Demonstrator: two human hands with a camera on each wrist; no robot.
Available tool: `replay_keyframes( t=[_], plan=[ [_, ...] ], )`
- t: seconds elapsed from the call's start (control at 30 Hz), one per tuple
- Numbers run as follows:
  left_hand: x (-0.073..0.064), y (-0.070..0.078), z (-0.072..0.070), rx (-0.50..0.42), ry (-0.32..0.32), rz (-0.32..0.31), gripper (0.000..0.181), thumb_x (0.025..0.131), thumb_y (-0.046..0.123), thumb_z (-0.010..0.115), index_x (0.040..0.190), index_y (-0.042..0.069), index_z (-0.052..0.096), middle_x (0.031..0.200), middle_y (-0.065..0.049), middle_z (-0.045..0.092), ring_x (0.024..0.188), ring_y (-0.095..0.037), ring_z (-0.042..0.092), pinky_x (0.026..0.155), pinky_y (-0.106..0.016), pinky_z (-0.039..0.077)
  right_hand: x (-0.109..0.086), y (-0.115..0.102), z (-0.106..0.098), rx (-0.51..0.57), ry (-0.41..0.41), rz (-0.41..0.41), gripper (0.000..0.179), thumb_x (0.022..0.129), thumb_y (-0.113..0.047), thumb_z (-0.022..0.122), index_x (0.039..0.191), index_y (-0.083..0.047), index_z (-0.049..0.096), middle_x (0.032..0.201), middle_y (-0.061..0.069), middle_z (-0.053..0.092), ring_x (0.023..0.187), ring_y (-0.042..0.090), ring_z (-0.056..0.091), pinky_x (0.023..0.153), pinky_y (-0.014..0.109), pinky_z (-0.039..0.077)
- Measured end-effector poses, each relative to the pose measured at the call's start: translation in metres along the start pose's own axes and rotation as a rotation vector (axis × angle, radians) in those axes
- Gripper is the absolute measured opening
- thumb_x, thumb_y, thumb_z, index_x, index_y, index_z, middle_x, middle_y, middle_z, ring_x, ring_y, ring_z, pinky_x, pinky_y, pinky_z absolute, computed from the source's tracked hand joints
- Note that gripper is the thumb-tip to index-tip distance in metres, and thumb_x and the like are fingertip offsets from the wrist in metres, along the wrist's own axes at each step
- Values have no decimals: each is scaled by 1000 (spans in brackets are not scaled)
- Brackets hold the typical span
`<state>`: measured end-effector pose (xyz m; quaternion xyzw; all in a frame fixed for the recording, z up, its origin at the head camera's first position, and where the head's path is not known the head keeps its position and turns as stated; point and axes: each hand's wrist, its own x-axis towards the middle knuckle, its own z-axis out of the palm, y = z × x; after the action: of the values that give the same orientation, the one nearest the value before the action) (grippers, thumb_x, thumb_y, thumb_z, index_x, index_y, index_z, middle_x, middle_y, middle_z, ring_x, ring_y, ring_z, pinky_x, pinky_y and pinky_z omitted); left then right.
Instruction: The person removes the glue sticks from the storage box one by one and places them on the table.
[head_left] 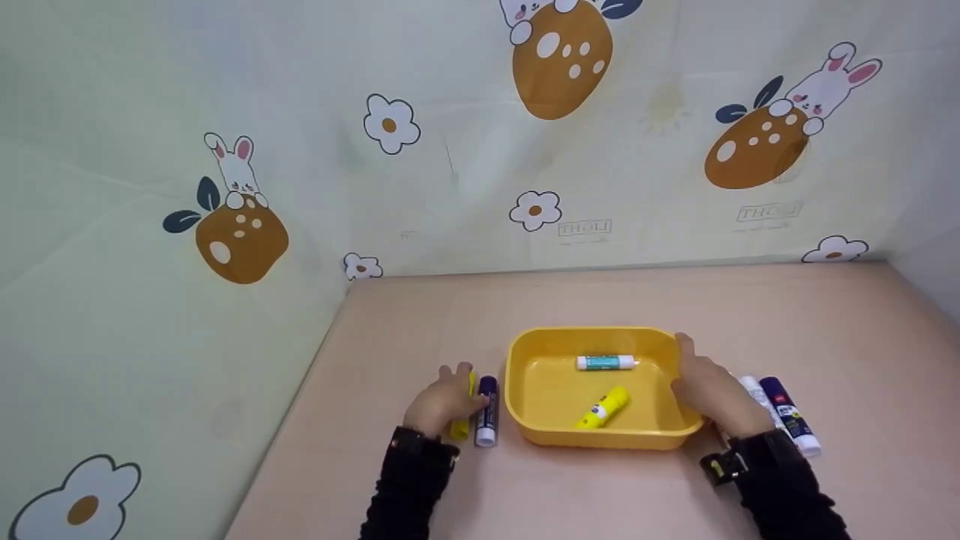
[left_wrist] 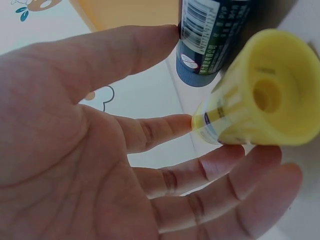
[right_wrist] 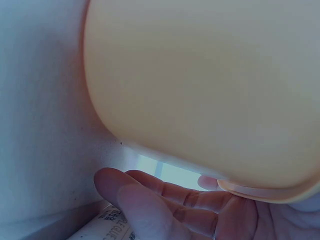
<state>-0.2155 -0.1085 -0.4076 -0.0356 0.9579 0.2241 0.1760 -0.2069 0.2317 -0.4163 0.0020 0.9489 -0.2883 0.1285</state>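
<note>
A yellow plastic box stands on the table. My right hand grips its right rim, thumb over the edge; in the right wrist view the other fingers lie along the outside. Inside lie a white and teal glue stick and a yellow glue stick. Left of the box, my left hand has its fingers extended against another yellow glue stick. Its thumb touches a dark blue glue stick beside that one. Neither stick is enclosed by the hand.
Right of the box, partly behind my right hand, lie a white glue stick and a dark blue one with a white end. A patterned sheet hangs behind the table and along its left side.
</note>
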Motion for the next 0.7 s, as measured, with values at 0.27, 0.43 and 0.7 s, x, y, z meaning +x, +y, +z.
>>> replay_keyframes(
  t=[0.27,0.43,0.7],
  plan=[
    [-1,-1,-2,-14,-12,-21,65,87,34,62,143,18,34,141,-21,33,96,-31,53,87,-48,50,0,1,-1,-9,13,-25,69,87,-3,41,144,3,3,104,26,53,68,23,52,58,28,43],
    [-2,0,-4,-71,-13,-35,66,89,33,61,145,21,29,150,-21,21,104,-34,52,93,-52,47,0,0,-1,-13,19,-32,68,87,-3,42,143,2,4,103,26,54,68,23,53,59,28,43],
    [-2,7,-7,-91,92,44,61,91,32,58,144,20,31,132,-19,36,100,-30,48,85,-46,51,0,-1,-1,-12,8,-18,69,88,-3,40,144,3,1,105,27,53,68,23,53,60,28,44]
  ],
)
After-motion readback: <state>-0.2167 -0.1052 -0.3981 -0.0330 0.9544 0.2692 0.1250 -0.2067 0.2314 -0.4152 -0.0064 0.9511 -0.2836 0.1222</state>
